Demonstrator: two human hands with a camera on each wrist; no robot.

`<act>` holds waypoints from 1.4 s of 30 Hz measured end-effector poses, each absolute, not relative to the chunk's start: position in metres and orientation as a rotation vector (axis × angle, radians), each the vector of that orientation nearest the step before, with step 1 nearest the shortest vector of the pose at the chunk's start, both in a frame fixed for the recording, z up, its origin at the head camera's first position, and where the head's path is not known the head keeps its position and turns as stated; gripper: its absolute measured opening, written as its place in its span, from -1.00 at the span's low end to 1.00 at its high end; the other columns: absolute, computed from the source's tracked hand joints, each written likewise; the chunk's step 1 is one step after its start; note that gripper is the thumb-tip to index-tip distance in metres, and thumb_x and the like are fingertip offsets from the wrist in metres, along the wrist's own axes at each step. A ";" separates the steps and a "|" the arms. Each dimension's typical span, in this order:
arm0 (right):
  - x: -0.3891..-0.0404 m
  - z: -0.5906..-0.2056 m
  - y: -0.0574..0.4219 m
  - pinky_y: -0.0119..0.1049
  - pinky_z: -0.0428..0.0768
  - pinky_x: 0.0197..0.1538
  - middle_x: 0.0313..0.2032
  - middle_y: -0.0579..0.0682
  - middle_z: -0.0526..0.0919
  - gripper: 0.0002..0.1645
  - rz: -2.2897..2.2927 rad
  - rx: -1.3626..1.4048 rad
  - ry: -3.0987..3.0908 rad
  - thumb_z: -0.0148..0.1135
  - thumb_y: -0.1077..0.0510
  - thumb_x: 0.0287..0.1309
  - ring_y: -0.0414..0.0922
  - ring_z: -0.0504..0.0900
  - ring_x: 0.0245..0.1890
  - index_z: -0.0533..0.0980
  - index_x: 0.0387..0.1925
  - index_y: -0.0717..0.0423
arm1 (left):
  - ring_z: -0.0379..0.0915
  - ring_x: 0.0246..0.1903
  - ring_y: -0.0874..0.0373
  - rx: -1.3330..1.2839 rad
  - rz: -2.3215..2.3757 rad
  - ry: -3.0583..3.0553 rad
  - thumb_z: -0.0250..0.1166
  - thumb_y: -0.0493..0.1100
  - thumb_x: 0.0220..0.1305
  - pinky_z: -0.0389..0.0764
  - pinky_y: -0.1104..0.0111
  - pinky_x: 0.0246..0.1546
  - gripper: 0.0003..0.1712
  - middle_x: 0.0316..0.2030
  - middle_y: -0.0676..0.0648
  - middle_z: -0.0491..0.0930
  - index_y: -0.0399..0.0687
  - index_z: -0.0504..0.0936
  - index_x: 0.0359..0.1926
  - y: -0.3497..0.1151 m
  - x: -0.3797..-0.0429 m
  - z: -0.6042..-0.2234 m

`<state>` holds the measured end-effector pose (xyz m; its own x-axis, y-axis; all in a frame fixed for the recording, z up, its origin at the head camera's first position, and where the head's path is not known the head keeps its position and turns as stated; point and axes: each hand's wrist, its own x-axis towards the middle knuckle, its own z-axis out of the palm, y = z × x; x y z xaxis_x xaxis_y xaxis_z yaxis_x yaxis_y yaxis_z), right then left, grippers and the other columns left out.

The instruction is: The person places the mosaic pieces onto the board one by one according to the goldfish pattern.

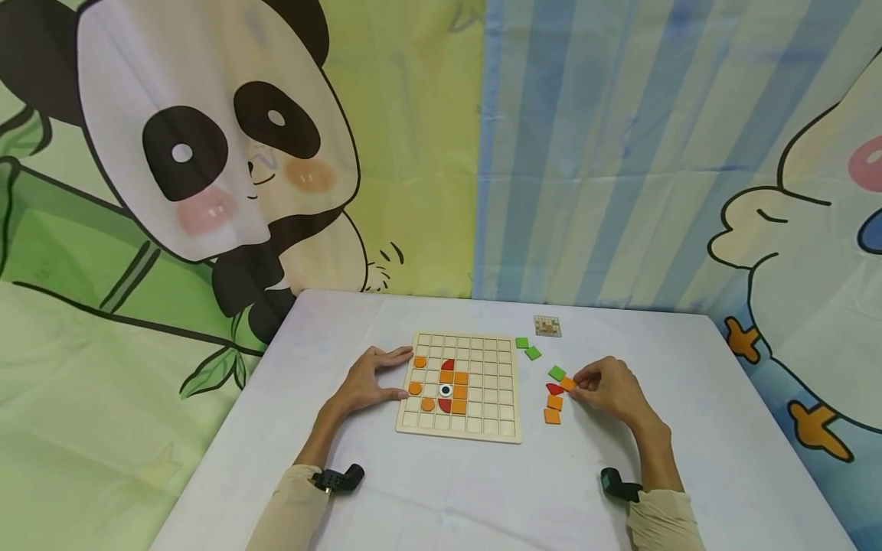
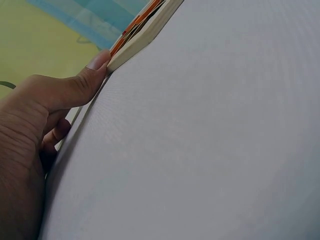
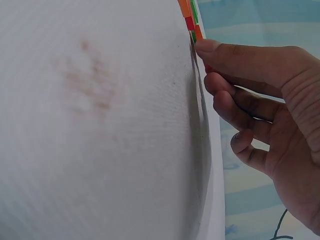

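In the head view a pale wooden grid board (image 1: 492, 390) lies on the table. It carries orange discs (image 1: 419, 362), orange squares (image 1: 459, 392), red rounded pieces (image 1: 448, 365) and an eye piece (image 1: 445, 390). My left hand (image 1: 361, 383) touches the board's left edge, thumb and index finger spread apart; its thumb (image 2: 95, 67) meets the rim in the left wrist view. Right of the board, my right hand (image 1: 613, 390) pinches an orange square tile (image 1: 566, 384) between thumb and fingertips. Beside that tile lie a red piece (image 1: 554, 389) and a green tile (image 1: 556, 373).
Two more orange tiles (image 1: 552, 416) lie nearer the front, right of the board. Two green tiles (image 1: 522, 343) lie by its upper right corner. A small patterned card (image 1: 547, 326) is farther back on the white table (image 1: 468, 490). Printed curtains (image 1: 413, 153) hang behind.
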<state>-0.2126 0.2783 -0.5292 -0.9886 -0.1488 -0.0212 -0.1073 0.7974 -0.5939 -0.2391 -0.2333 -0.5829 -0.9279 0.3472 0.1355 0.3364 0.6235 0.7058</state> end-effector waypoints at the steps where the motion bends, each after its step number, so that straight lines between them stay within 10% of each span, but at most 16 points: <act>1: -0.212 -0.529 0.279 -0.37 0.58 -0.26 -0.36 -0.04 0.79 -0.75 -0.961 -0.207 2.914 0.69 0.19 0.11 -0.10 0.60 -0.35 0.82 -0.18 0.21 | 0.31 -0.08 0.14 0.595 1.220 2.819 0.78 0.08 0.01 0.36 0.23 0.08 0.01 0.58 0.15 0.46 0.19 0.58 0.51 -0.233 -0.239 -0.583; 42: -0.217 -0.522 0.235 -0.37 0.59 -0.24 -0.45 -0.15 0.76 -0.77 -1.098 -0.593 2.822 0.74 0.21 0.04 -0.21 0.58 -0.40 0.85 -0.24 0.15 | 0.30 -0.07 0.16 0.585 1.210 2.820 0.77 0.10 0.02 0.37 0.22 0.09 0.01 0.58 0.16 0.46 0.21 0.58 0.52 -0.233 -0.239 -0.583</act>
